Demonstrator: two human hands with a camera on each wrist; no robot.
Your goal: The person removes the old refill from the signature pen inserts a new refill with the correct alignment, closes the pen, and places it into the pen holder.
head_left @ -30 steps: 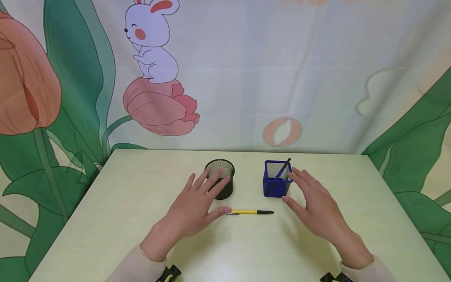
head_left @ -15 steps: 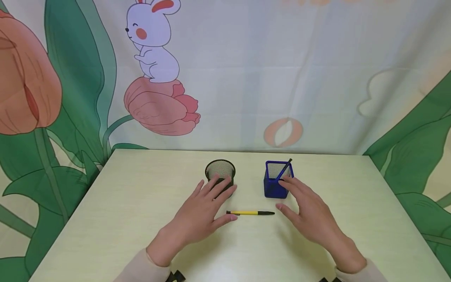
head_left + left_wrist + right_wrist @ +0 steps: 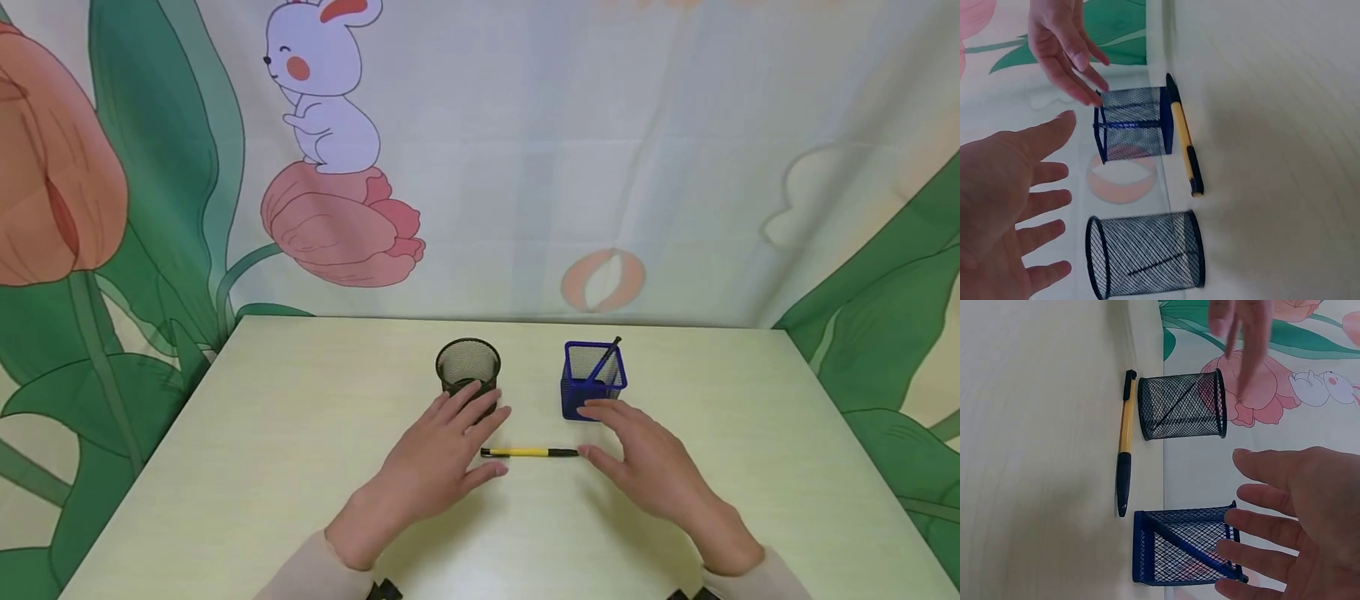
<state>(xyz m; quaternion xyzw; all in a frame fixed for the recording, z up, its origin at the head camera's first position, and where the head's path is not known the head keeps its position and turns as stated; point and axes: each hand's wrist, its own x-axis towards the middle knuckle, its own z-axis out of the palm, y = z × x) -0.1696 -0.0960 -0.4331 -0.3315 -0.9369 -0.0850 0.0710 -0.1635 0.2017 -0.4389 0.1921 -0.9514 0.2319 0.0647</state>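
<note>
A yellow ballpoint pen (image 3: 528, 452) with a black tip and black clip end lies crosswise on the table between my hands. My left hand (image 3: 435, 454) has its fingers spread, and in the head view they overlap the lower front of a round black mesh pen holder (image 3: 468, 358). Fingers extended, my right hand (image 3: 648, 462) is above the table in front of a square blue mesh pen holder (image 3: 577, 400). Its thumb appears right by the yellow pen's tip in the head view. A blue pen (image 3: 1191, 547) leans inside the blue holder. Both hands hold nothing.
The pale wooden table (image 3: 315, 392) ends at a printed curtain (image 3: 510, 167) behind the two holders. The holders stand upright side by side with a gap between them, farther back than the yellow pen.
Both hands have drawn back toward the body and come closer together, the right one moving left toward the yellow pen's tip. The pens and both holders stay where they were.
</note>
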